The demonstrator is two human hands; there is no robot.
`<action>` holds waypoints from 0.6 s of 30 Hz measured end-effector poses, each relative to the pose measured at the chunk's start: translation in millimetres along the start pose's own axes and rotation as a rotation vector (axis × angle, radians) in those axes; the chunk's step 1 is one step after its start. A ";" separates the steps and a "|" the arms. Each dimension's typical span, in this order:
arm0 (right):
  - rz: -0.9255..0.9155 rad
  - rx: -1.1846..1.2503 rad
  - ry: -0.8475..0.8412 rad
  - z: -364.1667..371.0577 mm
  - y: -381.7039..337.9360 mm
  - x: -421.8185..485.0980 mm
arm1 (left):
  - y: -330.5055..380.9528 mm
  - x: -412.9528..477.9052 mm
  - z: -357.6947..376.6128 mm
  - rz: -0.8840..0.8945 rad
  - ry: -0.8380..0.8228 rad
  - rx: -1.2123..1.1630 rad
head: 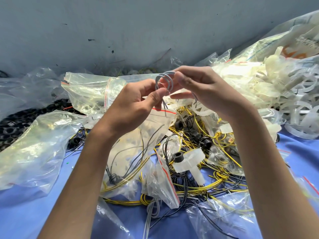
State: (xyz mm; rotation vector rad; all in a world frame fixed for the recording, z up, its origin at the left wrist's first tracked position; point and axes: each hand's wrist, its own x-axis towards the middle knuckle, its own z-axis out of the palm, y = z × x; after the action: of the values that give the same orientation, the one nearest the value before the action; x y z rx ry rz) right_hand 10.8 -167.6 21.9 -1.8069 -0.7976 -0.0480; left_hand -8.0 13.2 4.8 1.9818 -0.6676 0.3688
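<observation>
Up beyond the white plastic fitting, two hands hold one grey wire between them, apparently to wind it into a tidy coil; I count three turns. The left hand pinches the loops' base between thumb and fingers, and the right hand pinches their top. One black nut sits right against the fitting, among tangled yellow wires.

surface: blue cloth | on it: clear plastic bags, yellow wires, black wires, white plastic part
</observation>
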 end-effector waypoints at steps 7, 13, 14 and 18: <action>-0.111 -0.039 0.167 3.2 -6.9 2.4 | -0.1 -0.3 1.6 -0.026 -0.041 0.054; -0.207 -0.113 0.428 0.4 -9.3 3.7 | -4.1 -2.1 3.8 -0.036 -0.082 0.143; -0.214 -0.111 0.469 -1.3 -9.7 3.5 | -4.5 -2.4 5.0 -0.028 -0.088 0.174; -0.214 -0.030 0.623 -7.1 -10.7 3.1 | -5.5 -0.8 9.7 -0.006 -0.096 0.192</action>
State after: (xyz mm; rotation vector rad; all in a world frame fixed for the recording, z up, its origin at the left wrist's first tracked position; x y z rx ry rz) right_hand 9.9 -170.4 34.8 -1.5901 -0.5318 -0.7280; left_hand -5.5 7.0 -4.1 2.1948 -0.7082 0.3462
